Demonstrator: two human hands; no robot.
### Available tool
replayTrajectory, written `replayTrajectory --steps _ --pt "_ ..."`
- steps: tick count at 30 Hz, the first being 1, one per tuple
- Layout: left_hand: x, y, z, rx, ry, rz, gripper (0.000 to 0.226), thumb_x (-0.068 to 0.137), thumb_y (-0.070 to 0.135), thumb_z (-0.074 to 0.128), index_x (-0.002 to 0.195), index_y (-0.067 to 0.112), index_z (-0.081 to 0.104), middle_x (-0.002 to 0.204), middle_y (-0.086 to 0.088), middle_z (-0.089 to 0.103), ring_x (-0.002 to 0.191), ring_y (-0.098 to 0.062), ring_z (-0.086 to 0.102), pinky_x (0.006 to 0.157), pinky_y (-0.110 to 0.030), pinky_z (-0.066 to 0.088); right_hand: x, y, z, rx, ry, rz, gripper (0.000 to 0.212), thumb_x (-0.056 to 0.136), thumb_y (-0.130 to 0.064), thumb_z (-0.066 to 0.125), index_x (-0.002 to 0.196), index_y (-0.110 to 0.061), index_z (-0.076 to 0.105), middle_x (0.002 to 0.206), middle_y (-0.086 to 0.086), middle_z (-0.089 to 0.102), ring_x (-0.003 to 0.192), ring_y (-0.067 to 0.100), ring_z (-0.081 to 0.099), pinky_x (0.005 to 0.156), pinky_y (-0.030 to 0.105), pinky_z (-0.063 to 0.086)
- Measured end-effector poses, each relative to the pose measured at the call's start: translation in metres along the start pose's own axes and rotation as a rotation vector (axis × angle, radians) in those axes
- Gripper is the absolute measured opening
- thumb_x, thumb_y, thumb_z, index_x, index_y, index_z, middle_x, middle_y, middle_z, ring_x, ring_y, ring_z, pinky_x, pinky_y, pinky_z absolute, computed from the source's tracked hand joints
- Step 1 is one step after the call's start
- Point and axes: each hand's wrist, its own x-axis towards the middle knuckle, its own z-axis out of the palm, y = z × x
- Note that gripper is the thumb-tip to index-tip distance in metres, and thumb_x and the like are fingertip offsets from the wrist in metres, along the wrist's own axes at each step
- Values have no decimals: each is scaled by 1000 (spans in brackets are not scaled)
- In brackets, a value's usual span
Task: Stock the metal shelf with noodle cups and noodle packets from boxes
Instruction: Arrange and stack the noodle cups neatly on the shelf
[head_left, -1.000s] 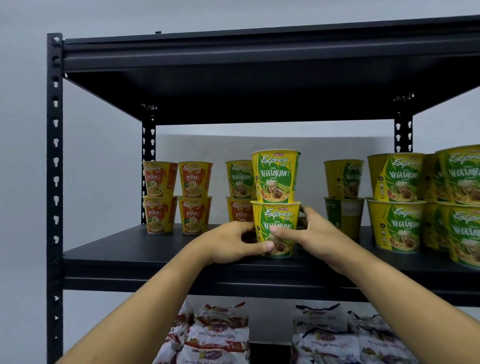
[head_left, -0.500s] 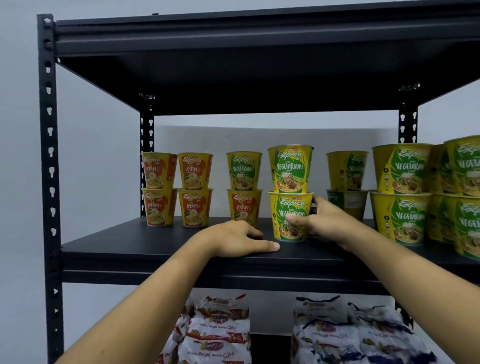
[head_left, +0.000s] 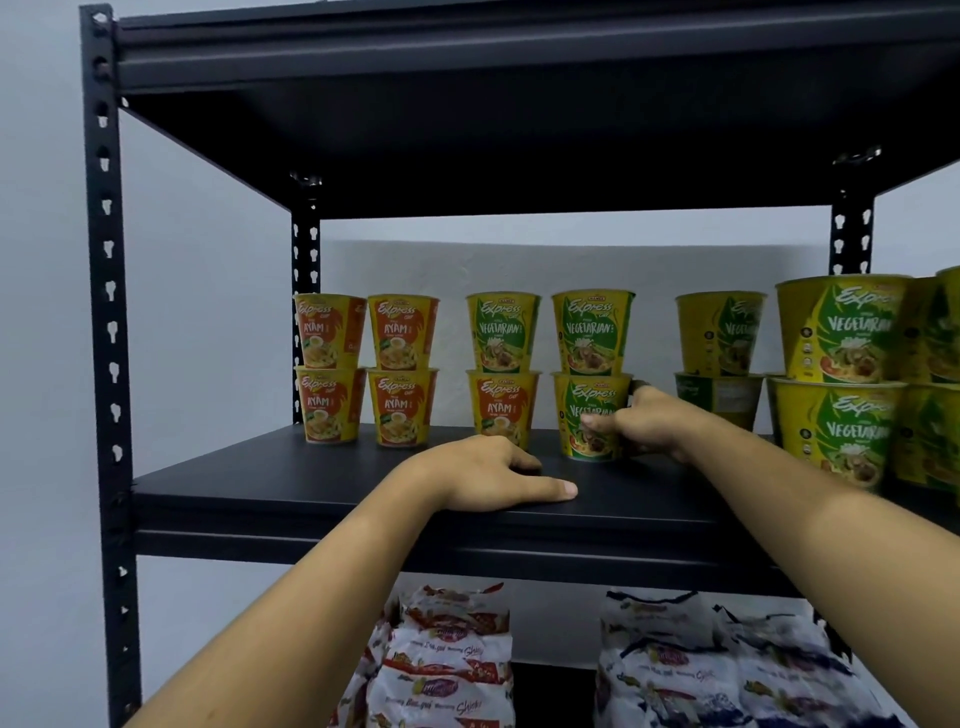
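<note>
A black metal shelf (head_left: 291, 483) holds stacked noodle cups at chest height. My right hand (head_left: 641, 428) grips the lower green vegetarian cup (head_left: 584, 400) of a two-cup stack; a second vegetarian cup (head_left: 592, 332) sits on top of it. My left hand (head_left: 491, 475) rests flat on the shelf board just in front of the stack, fingers stretched out, holding nothing. Left of the stack stand an orange ayam cup with a vegetarian cup on it (head_left: 501, 374) and two more ayam stacks (head_left: 363, 369).
More vegetarian cups (head_left: 841, 374) crowd the right side of the board, nearer the front edge. Noodle packets (head_left: 447, 660) lie piled on the level below. The upper shelf (head_left: 519, 62) hangs low overhead. A pale wall is behind the rack.
The two-cup stack has slid back from the front edge into line with the other stacks. My left hand let go of it and now lies flat on the board.
</note>
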Motion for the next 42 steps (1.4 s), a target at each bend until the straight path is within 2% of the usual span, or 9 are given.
replayTrajectory --steps 4,8,15,19,26,28,33,39,42 --pt "0 0 1 -2 10 2 91 85 86 45 155 27 46 162 4 40 146 -20 40 113 -37 34 -1 4 5 -90 60 -47 55 88 -33 79 135 -18 53 136 7 63 122 28 60 106 41 47" --pt "0 0 2 1 18 7 90 86 85 46 155 28 46 162 5 40 146 -18 40 112 -35 33 0 5 6 -171 95 -91 62 87 -37 80 138 -18 50 138 6 61 125 26 58 104 40 46" --pt "1 1 1 10 9 7 90 86 85 44 156 28 45 162 5 40 146 -18 40 113 -35 33 5 7 8 -235 113 -107 61 88 -39 78 138 -18 51 139 7 61 125 26 58 102 38 46" --pt "0 2 1 12 7 5 89 87 84 44 156 28 45 163 5 40 146 -18 40 113 -36 33 12 11 11 -339 121 -88 63 91 -49 72 140 -18 47 139 7 60 124 27 58 98 38 48" --pt "-1 4 1 13 6 3 89 87 85 44 155 28 45 163 4 40 146 -18 40 113 -36 33 14 14 14 -503 149 -99 64 93 -59 63 137 -16 45 128 8 63 101 22 60 82 33 50" --pt "-1 4 1 13 5 2 89 87 85 44 155 28 45 163 4 40 146 -19 40 113 -36 33 15 13 15 -538 154 -101 64 93 -60 61 136 -15 45 125 8 63 98 22 59 82 34 51" --pt "-2 5 1 16 2 -1 88 88 84 43 155 28 45 163 3 40 146 -19 40 113 -36 33 15 14 15 -599 148 -99 65 94 -62 57 135 -13 45 123 10 63 105 25 62 85 37 54" --pt "-4 7 0 14 -3 -1 86 90 82 43 156 27 45 163 3 40 146 -20 40 111 -34 32 14 15 15 -681 112 -83 70 94 -70 49 132 -12 51 112 7 61 97 23 60 84 36 54" --pt "-4 6 0 6 2 0 84 90 81 45 155 28 46 162 3 40 146 -20 40 107 -33 33 11 17 14 -776 35 -52 73 91 -74 50 133 -14 55 120 8 64 101 23 61 87 35 53"
